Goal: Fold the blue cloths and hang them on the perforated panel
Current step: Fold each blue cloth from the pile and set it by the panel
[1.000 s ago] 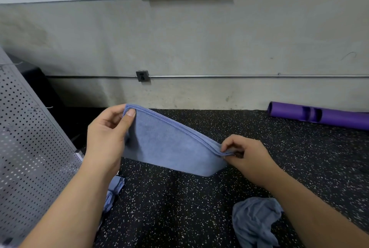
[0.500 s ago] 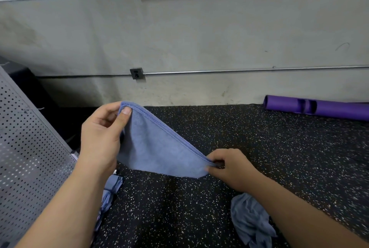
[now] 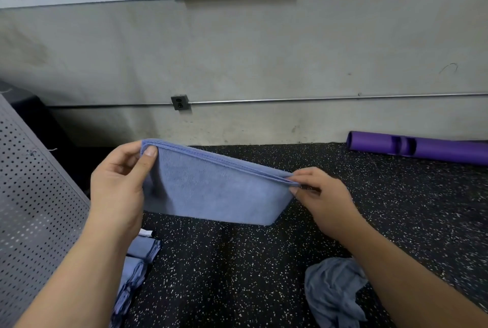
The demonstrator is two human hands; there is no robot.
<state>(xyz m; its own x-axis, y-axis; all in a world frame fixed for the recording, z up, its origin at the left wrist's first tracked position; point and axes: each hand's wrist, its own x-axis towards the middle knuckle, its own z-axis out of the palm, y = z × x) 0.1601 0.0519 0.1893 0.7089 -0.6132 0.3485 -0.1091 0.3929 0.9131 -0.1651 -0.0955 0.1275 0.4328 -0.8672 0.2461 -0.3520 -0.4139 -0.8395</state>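
head view: the only view, all lines below come from it
left hand (image 3: 116,190): thumb and fingers pinching the top corner of the folded blue cloth (image 3: 216,195), on the side nearer the perforated panel (image 3: 34,209)
right hand (image 3: 324,201): fingertips pinching the doubled hem at the corner away from the panel
folded blue cloth: in the air, stretched between my two hands, hems on top, fold hanging down; right of the panel, not touching it
crumpled blue cloth (image 3: 335,293): on the speckled mat (image 3: 237,275), well right of the panel, not folded
pile of blue cloths (image 3: 137,256): at the panel's foot, look folded, not hung
step (my guess): squaring the hems before another fold or the hang
risk 1: layers under my right pinch look a bit stepped; if one slips, the hems go out of line and the fold opens
risk 2: can't make out a hook on the panel; letting go with one hand on the way over would let the limp cloth sag open or drop onto the pile
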